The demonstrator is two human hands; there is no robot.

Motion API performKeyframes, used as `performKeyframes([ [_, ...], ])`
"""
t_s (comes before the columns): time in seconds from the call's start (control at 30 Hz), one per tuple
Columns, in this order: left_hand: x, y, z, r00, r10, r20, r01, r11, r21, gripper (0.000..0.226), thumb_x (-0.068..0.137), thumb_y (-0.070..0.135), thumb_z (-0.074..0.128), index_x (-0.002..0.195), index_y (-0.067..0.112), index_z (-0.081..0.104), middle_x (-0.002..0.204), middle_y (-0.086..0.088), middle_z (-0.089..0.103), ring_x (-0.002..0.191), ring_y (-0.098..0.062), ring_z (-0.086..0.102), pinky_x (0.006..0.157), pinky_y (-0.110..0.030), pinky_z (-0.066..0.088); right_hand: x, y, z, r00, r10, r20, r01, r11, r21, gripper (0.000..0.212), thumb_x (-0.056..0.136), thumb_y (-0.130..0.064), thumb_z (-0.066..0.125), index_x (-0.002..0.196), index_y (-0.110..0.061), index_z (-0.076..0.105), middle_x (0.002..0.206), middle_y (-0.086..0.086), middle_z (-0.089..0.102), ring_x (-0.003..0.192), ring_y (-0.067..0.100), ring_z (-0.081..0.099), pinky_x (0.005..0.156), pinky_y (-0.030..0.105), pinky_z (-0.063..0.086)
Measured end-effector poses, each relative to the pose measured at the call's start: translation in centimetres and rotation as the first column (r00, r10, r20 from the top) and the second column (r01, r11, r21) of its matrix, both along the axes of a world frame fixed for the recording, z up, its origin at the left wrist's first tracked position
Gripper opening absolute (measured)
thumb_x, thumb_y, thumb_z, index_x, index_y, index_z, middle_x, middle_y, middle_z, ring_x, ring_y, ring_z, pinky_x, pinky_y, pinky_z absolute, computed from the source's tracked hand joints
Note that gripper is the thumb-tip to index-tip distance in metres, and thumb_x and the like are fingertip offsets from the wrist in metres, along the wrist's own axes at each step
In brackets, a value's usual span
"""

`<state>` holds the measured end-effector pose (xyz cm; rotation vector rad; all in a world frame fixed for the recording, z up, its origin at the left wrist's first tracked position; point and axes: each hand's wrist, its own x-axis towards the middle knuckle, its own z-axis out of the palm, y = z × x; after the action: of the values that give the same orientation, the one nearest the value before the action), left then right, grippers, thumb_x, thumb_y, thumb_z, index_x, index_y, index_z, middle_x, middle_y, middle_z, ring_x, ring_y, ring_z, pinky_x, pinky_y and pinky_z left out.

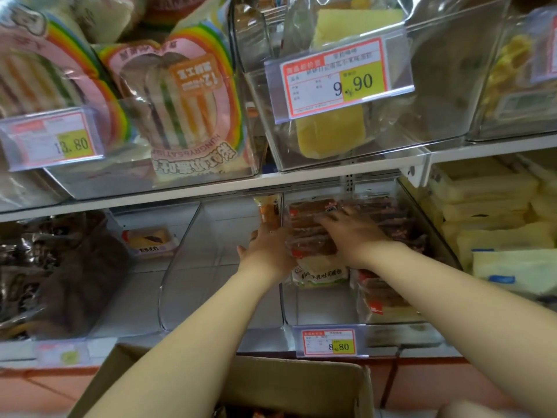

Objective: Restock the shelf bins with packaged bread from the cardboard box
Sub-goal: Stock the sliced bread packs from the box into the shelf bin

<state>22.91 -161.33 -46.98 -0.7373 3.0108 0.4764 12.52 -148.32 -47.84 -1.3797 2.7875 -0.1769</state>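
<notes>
While keeping bread packs [307, 238] neat in the bin [316, 310] — pressing with flat, wide right grip [352, 233]; left grip [266, 251] unclear.

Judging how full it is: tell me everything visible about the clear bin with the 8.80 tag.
The clear bin is transparent plastic, on the lower shelf, with a red and yellow price tag at its front. Bread packs are piled toward its back. The right hand lies flat on them; the left hand is at its left wall.

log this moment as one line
stage: filling bin | left hand: beside bread packs, grip unclear | right hand: flat on them | box: below bin
</notes>
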Motion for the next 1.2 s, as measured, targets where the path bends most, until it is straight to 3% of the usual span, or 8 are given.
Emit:
performKeyframes([
  [0.23, 3.0, -0.4, -0.8, 0.946, 0.039, -0.32, 0.071, 0.944, 0.324, 0.041, 0.091, 0.021, 0.059, 0.131, 0.024, 0.049, 0.117, 0.003, 0.06, 0.085, -0.01, 0.062, 0.061, -0.007, 0.04, 1.0, -1.4, -1.0, 0.995, 0.006, -0.102, 0.007, 0.992, 0.126, 0.062, 0.089, -0.052, 0.048, 0.144, -0.03, 0.029, 0.146, 0.002, 0.038, 0.136, 0.027, 0.028, 0.114, 0.046, 0.018],
  [0.4, 4.6, -0.6, -1.6, 0.95, 0.037, -0.311, 0.09, 0.92, 0.382, 0.054, 0.089, 0.03, 0.064, 0.138, 0.024, 0.043, 0.125, 0.003, 0.06, 0.091, -0.011, 0.063, 0.077, -0.021, 0.047, 1.1, -2.7, -1.1, 0.992, -0.052, -0.114, 0.072, 0.981, 0.182, 0.068, 0.08, -0.052, 0.063, 0.136, -0.027, 0.035, 0.141, 0.003, 0.041, 0.133, 0.027, 0.03, 0.112, 0.047, 0.021],
  [0.6, 5.7, -0.8, -2.5, 0.949, 0.067, -0.307, 0.085, 0.887, 0.454, 0.058, 0.087, 0.037, 0.065, 0.14, 0.028, 0.041, 0.124, 0.003, 0.061, 0.1, -0.018, 0.063, 0.082, -0.029, 0.051, 5.5, 0.5, 2.0, 0.965, -0.043, 0.259, 0.127, 0.94, -0.318, 0.041, 0.089, -0.032, 0.062, 0.127, -0.026, 0.05, 0.114, -0.003, 0.059, 0.105, 0.015, 0.057, 0.082, 0.026, 0.045],
  [0.73, 5.9, -0.7, -2.6, 0.948, 0.075, -0.31, 0.085, 0.877, 0.473, 0.058, 0.088, 0.037, 0.063, 0.14, 0.028, 0.04, 0.126, 0.001, 0.06, 0.103, -0.02, 0.062, 0.09, -0.039, 0.052, 7.3, 0.1, 0.7, 0.684, -0.064, 0.727, 0.211, 0.971, -0.113, 0.041, 0.095, -0.021, 0.053, 0.135, -0.023, 0.043, 0.12, 0.008, 0.058, 0.107, 0.027, 0.058, 0.083, 0.036, 0.054],
  [0.87, 6.2, -0.8, -2.8, 0.951, 0.067, -0.302, 0.091, 0.873, 0.479, 0.06, 0.088, 0.036, 0.063, 0.142, 0.029, 0.038, 0.131, 0.0, 0.057, 0.111, -0.02, 0.059, 0.095, -0.043, 0.05, 6.4, -1.7, -1.5, 0.449, -0.179, 0.875, 0.315, 0.949, 0.032, 0.047, 0.099, -0.02, 0.046, 0.143, -0.02, 0.032, 0.142, 0.009, 0.042, 0.123, 0.027, 0.047, 0.094, 0.046, 0.049],
  [0.97, 6.3, -0.9, -2.9, 0.95, 0.065, -0.307, 0.098, 0.867, 0.488, 0.059, 0.088, 0.036, 0.062, 0.142, 0.031, 0.038, 0.132, 0.001, 0.057, 0.113, -0.019, 0.057, 0.095, -0.043, 0.05, 6.1, -2.6, -3.1, 0.539, -0.197, 0.819, 0.293, 0.955, 0.037, 0.049, 0.1, -0.022, 0.043, 0.146, -0.015, 0.029, 0.146, 0.009, 0.036, 0.128, 0.028, 0.042, 0.099, 0.042, 0.045],
  [1.07, 6.4, -0.8, -2.9, 0.951, 0.062, -0.302, 0.099, 0.866, 0.49, 0.061, 0.088, 0.038, 0.061, 0.143, 0.032, 0.036, 0.134, 0.001, 0.055, 0.111, -0.02, 0.058, 0.093, -0.043, 0.051, 5.5, -2.8, -3.2, 0.685, -0.162, 0.71, 0.37, 0.917, -0.147, 0.08, 0.099, -0.019, 0.047, 0.149, -0.02, -0.015, 0.156, 0.007, 0.015, 0.132, 0.027, 0.037, 0.097, 0.03, 0.039],
  [1.2, 6.3, -1.0, -2.8, 0.954, 0.052, -0.295, 0.101, 0.872, 0.48, 0.063, 0.088, 0.04, 0.062, 0.144, 0.031, 0.035, 0.137, 0.001, 0.053, 0.117, -0.021, 0.056, 0.095, -0.043, 0.05, 4.9, -2.5, -2.1, 0.6, -0.097, 0.794, 0.376, 0.91, -0.173, 0.076, 0.097, -0.012, 0.047, 0.15, -0.025, -0.005, 0.156, 0.009, 0.017, 0.136, 0.037, 0.032, 0.105, 0.049, 0.037],
])
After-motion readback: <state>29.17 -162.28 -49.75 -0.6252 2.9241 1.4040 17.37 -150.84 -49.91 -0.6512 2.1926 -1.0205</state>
